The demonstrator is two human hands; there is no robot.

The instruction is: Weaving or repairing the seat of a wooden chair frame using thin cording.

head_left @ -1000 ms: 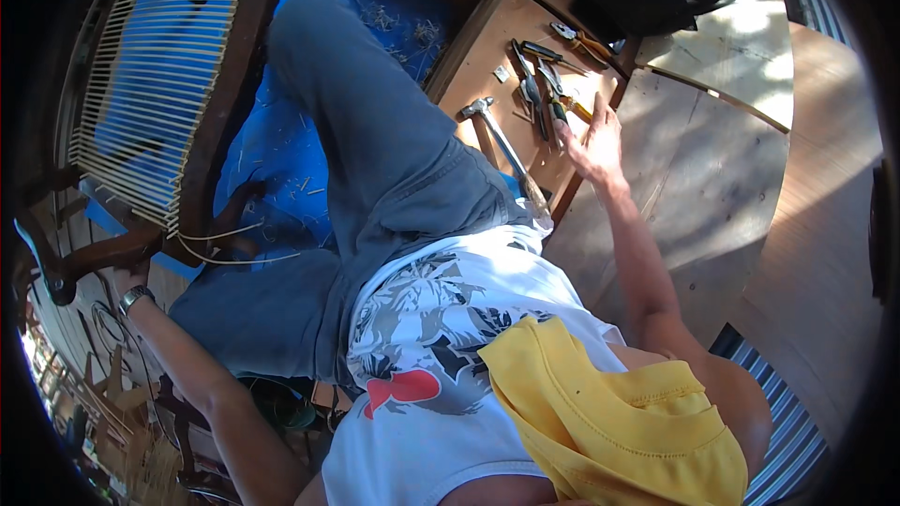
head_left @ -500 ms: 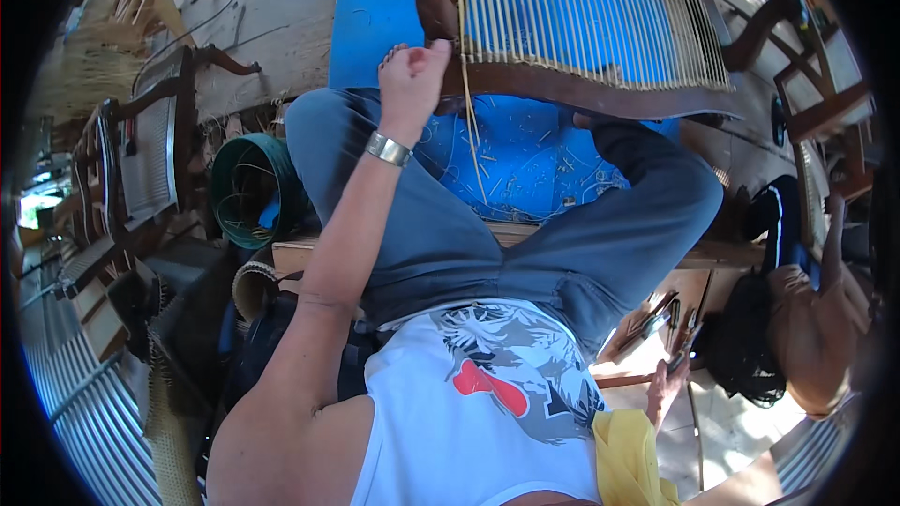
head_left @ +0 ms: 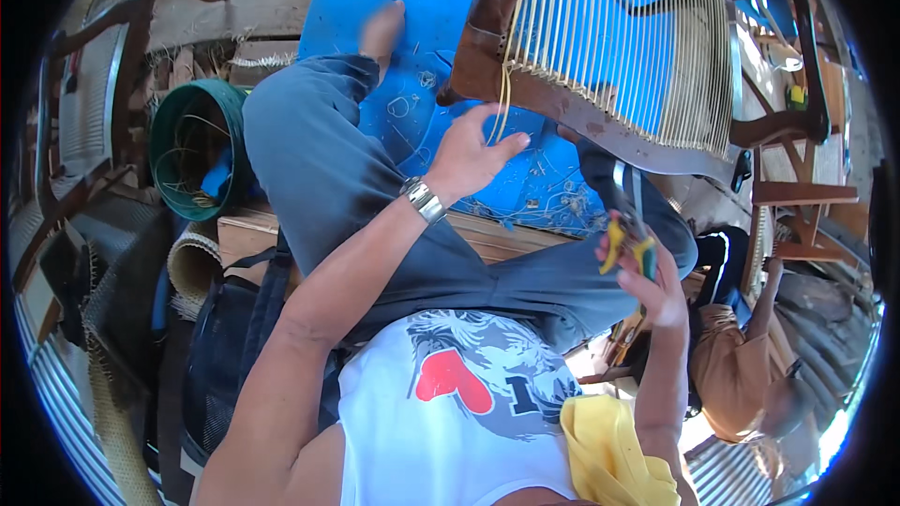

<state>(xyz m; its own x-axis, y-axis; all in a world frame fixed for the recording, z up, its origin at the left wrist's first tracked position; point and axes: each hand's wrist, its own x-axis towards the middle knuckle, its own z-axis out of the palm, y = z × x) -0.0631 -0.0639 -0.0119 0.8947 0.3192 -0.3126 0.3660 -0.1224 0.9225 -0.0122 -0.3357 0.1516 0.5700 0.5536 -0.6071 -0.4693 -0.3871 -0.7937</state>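
One yellow-handled tool [head_left: 616, 242], right hand [head_left: 661, 286] — long axis forward, metal foremost.

Item 1: chair frame [head_left: 562, 103], dk. brown wood, curved rails, worn finish. Lies at an angle, upper R of ctr., near-L corner closest to L hand [head_left: 478, 155].

Item 2: cane strands [head_left: 600, 37], pale yellow, set in close parallel rows across the frame opening; one direction only, no cross-weave visible.

Item 3: loose cane ends [head_left: 502, 103], approx. 2, same colour; hang past near rail at L corner, betw. thumb & fingers of L hand; contact unclear.

Item 4: pliers-type tool [head_left: 614, 248], yellow/green grips, metal head blurred. Held in R hand [head_left: 656, 286], head up, R of ctr., well apart from items 2–3.
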